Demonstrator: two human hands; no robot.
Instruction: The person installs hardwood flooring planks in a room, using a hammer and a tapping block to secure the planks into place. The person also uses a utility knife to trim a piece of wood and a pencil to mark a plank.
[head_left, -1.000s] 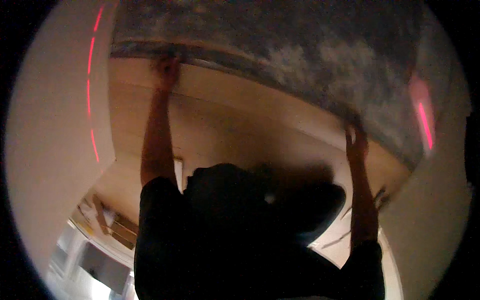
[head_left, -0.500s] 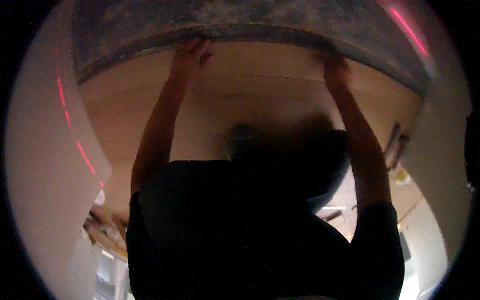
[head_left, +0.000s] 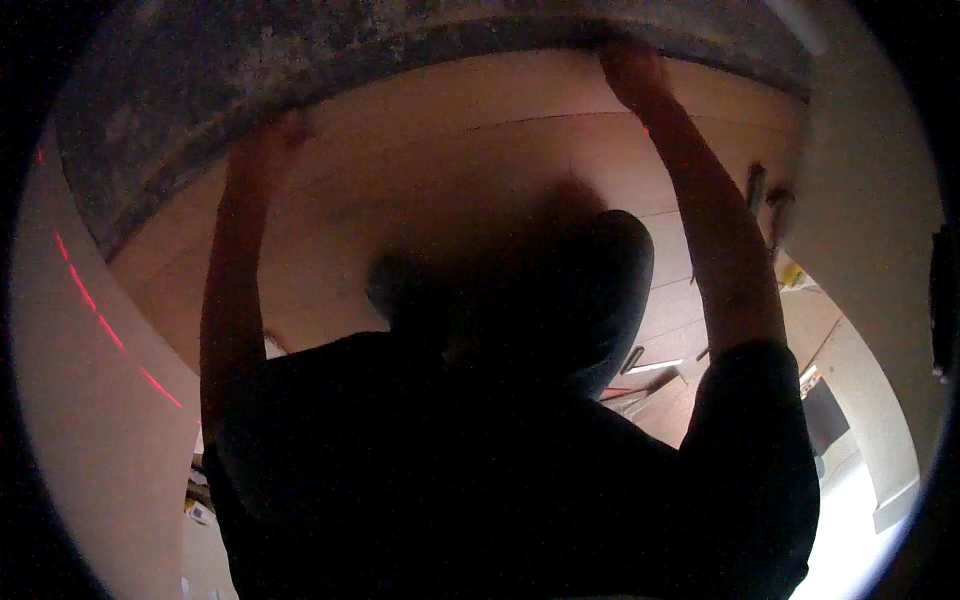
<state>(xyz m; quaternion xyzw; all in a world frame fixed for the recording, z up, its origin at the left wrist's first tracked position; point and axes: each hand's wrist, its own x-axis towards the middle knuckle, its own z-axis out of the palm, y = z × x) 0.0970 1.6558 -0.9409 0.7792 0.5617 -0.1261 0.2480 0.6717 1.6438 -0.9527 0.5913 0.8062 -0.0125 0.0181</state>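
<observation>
Both my arms reach forward over a floor of pale wooden planks (head_left: 500, 160). My right hand (head_left: 638, 78) is at the far edge of the farthest floor plank (head_left: 450, 90), fingers curled over that edge, their tips lost in shadow. At the same edge, farther left, is my left hand (head_left: 270, 142); it is dark and blurred, so its fingers cannot be made out. Beyond the edge lies a mottled dark grey floor (head_left: 240, 70). No tool shows in either hand.
White walls rise at left (head_left: 110, 360) and right (head_left: 870, 190). Along the left wall runs a broken red laser line (head_left: 80, 285). Long dark tools (head_left: 757, 188) lie by the right wall, near a yellow item (head_left: 793, 274). My bent knee (head_left: 622, 265) is over the planks.
The view has turned, so the plank edge now slants up to the right. My left hand has slid left along the edge, widening the space between my hands.
</observation>
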